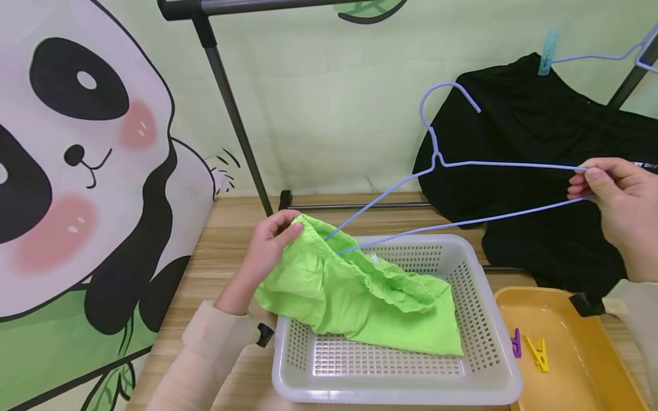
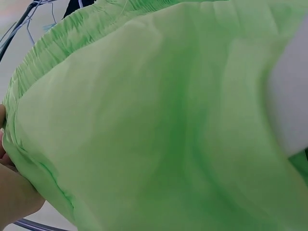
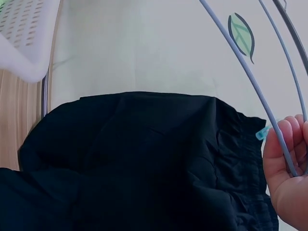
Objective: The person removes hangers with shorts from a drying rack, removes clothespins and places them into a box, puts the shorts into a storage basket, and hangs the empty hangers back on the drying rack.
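Note:
Bright green elastic-waisted shorts (image 1: 329,291) droop over a white basket, their waist gaping upward. My left hand (image 1: 272,242) pinches the waistband's left corner between thumb and fingers; in the left wrist view the green cloth (image 2: 120,120) covers most of the hand. A blue-purple wire hanger (image 1: 493,164) slants across, its left end inside the waist opening and its hook pointing up. Its right end is gripped by my right hand (image 1: 624,208), fingers curled round the wire. The right wrist view shows the hanger wires (image 3: 245,67) running into that hand (image 3: 288,168).
The perforated basket (image 1: 493,365) stands on a wood-grain table (image 1: 216,268). An orange tray (image 1: 581,342) holds a yellow clip (image 1: 537,354) and a purple clip (image 1: 516,343). Black clothing (image 1: 514,137) hangs from another hanger with a teal clip (image 1: 548,52), near a black rack (image 1: 231,97).

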A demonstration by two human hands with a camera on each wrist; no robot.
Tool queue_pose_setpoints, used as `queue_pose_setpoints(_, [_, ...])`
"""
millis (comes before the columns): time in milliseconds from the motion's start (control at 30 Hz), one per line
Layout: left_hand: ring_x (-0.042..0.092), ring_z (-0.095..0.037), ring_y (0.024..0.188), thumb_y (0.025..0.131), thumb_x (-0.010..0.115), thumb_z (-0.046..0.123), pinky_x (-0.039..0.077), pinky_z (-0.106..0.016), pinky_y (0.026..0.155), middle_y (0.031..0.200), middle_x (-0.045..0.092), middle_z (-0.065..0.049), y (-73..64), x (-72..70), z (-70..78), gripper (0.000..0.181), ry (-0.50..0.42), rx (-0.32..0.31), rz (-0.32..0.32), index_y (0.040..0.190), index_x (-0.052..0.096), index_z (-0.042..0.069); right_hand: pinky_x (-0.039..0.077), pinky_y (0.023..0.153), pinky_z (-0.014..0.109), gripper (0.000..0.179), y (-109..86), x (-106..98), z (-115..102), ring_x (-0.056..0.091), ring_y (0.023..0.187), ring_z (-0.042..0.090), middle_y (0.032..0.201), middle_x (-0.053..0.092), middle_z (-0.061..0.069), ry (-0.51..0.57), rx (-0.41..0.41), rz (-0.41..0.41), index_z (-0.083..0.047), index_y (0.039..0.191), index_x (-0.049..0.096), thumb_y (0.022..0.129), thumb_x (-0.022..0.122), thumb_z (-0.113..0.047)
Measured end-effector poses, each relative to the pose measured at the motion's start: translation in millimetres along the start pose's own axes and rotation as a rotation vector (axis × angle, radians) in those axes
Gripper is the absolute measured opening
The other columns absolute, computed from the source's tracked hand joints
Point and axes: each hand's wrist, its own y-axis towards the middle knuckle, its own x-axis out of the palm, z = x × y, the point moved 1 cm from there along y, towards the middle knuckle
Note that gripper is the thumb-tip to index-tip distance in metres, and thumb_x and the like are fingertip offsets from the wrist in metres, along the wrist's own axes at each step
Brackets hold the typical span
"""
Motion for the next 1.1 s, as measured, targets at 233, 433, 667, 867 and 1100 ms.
queue_pose_setpoints(233, [0.042,-0.007,0.069,0.087,0.050,0.002,0.037,-0.017,0.061,0.074,0.048,0.003,-1.4,-2.2,-0.8,0.017,-0.021,-0.013,0.025,0.100,0.055,-0.008,0.051,0.054,0.023,0.021,21.1,-52.4,60.9,0.060,0.058,0.018,0.075,0.063,0.013,0.216,-0.086,-0.027,0.021,0.097,0.049,0.087,0.046,0.003])
queue_pose_setpoints(433, [0.043,-0.007,0.070,0.087,0.050,0.001,0.038,-0.017,0.063,0.076,0.049,0.004,-2.1,-2.9,-0.8,0.018,-0.039,-0.028,0.020,0.100,0.054,-0.010,0.051,0.050,0.022,0.012,3.4,-10.2,4.3,0.061,0.054,0.017,0.068,0.063,0.013,0.454,-0.041,0.003,0.012,0.086,0.055,0.086,0.046,0.004])
queue_pose_setpoints(667, [0.045,-0.007,0.073,0.087,0.048,0.001,0.040,-0.017,0.064,0.079,0.050,0.003,-3.7,-1.3,-0.3,0.019,-0.039,-0.039,-0.050,0.102,0.054,-0.010,0.051,0.050,0.023,0.012,-1.0,-0.3,-4.4,0.061,0.054,0.018,0.069,0.062,0.014,0.515,0.031,0.028,0.013,0.086,0.055,0.086,0.046,0.005])
queue_pose_setpoints(867, [0.045,-0.006,0.073,0.087,0.048,0.000,0.041,-0.017,0.065,0.078,0.050,0.004,-3.3,3.4,2.3,0.020,-0.064,-0.043,-0.064,0.103,0.053,-0.011,0.051,0.053,0.025,0.020,13.6,-38.3,49.3,0.059,0.058,0.020,0.076,0.062,0.013,0.372,0.048,0.039,0.016,0.099,0.051,0.087,0.046,0.001])
queue_pose_setpoints(1100, [0.048,-0.007,0.075,0.087,0.049,0.001,0.043,-0.018,0.068,0.082,0.054,0.005,-1.3,11.4,13.5,0.020,-0.074,-0.006,-0.098,0.103,0.054,-0.010,0.051,0.052,0.023,0.015,-0.6,3.2,-0.3,0.058,0.055,0.018,0.072,0.059,0.013,0.436,0.105,0.086,0.012,0.089,0.054,0.085,0.051,-0.002])
